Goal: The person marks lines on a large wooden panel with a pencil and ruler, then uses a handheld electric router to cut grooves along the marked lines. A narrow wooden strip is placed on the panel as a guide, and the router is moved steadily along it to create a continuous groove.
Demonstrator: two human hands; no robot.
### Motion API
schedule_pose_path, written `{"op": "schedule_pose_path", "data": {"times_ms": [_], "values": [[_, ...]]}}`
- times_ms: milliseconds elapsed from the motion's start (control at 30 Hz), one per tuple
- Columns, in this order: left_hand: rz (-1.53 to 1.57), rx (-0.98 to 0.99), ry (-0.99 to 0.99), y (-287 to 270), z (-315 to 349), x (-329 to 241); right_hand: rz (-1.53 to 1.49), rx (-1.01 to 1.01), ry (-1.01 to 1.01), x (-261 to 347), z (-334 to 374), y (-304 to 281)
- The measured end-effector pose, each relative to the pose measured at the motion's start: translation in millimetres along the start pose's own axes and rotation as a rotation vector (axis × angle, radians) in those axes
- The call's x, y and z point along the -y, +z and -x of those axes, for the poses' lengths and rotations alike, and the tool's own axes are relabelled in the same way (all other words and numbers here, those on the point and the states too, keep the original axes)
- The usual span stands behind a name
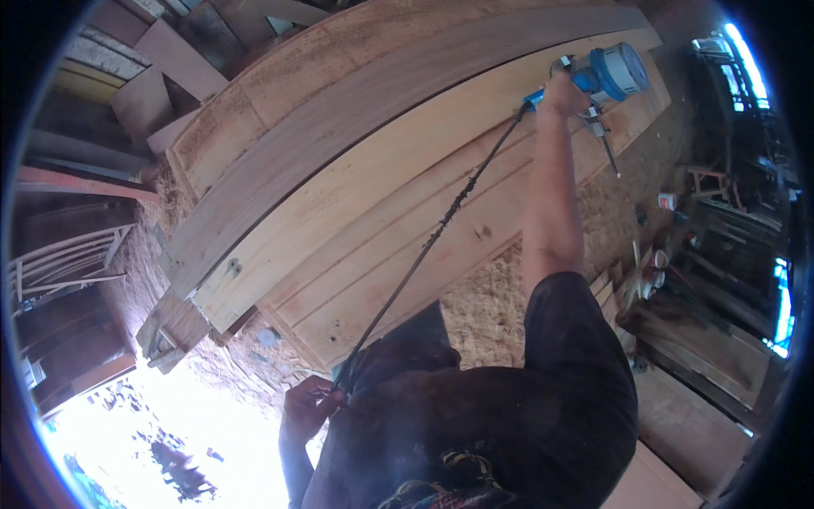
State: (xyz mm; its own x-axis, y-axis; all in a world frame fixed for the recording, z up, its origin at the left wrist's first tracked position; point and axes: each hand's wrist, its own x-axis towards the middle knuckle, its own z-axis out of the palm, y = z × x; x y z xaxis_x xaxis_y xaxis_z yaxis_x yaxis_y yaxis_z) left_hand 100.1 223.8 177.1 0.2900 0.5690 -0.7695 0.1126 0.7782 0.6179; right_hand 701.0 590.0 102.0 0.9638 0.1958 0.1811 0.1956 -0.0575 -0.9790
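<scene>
My right arm stretches out to the far right. My right hand (563, 95) is closed round the blue and white power tool (621, 72), which looks like a router with metal guide parts. It is over the far right end of a long pale board (381, 165); whether it touches the wood I cannot tell. A black power cord (445, 222), wrapped with ragged tape in places, runs taut from the tool down toward my left side. There my left hand (310, 407) pinches the cord beside my dark shirt.
A darker plank (339, 110) lies along the far side of the pale board, and a grooved wooden panel (398, 246) on its near side. Wood pieces (182, 64) are stacked at the far left. Sawdust (487, 297) covers the floor, and more boards (695, 348) lie at right.
</scene>
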Motion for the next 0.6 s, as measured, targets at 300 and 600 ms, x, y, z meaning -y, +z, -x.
{"op": "schedule_pose_path", "data": {"times_ms": [300, 600], "values": [[-0.037, 0.084, -0.045, -71.4, 16.6, 19.3, -0.105, -0.016, 0.023, -5.8, 57.9, -4.5], [-0.212, -0.077, -0.084, -114.7, 25.6, 60.0, -0.113, 0.027, 0.007, 29.1, 161.3, -18.2]]}}
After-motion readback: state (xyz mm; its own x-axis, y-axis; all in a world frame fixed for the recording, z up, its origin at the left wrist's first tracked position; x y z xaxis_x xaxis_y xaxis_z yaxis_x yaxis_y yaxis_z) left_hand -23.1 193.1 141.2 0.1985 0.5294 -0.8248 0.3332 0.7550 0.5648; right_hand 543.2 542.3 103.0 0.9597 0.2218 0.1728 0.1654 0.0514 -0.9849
